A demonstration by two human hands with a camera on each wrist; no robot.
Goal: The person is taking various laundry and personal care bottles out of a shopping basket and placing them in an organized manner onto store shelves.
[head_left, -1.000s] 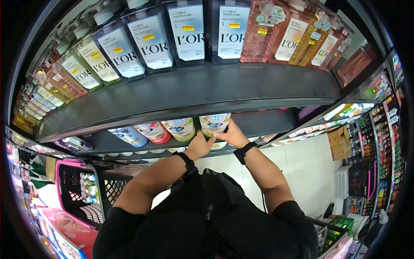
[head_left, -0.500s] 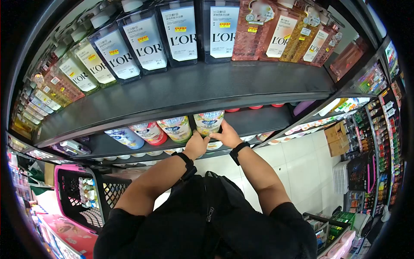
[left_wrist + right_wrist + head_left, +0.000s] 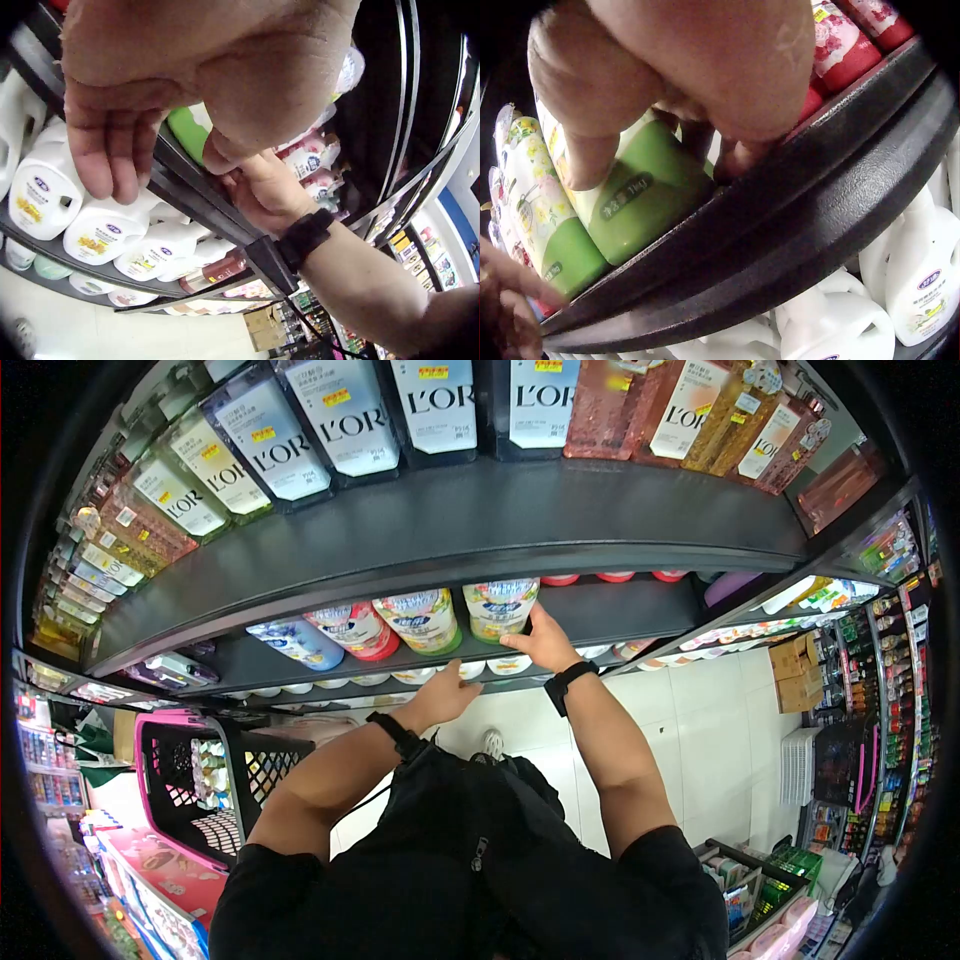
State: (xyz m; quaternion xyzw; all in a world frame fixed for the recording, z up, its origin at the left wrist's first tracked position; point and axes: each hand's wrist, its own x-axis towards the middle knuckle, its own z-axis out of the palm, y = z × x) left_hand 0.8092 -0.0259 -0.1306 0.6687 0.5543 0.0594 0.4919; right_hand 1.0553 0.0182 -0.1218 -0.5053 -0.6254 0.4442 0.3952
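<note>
Leaving the bottle (image 3: pixel 500 608), the left hand (image 3: pixel 442 697) is extending loose fingers; the right hand (image 3: pixel 547 643) alone is pinching it between thumb and fingers.

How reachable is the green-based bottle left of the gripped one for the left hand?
Probably yes: the left hand hangs open and empty by the lower shelf, the green-based bottle stands near its front edge, and the right hand grips the neighbouring bottle without blocking.

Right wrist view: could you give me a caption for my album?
A right hand grips a rounded green-and-cream container on a black shelf, above white plastic jugs.
</note>
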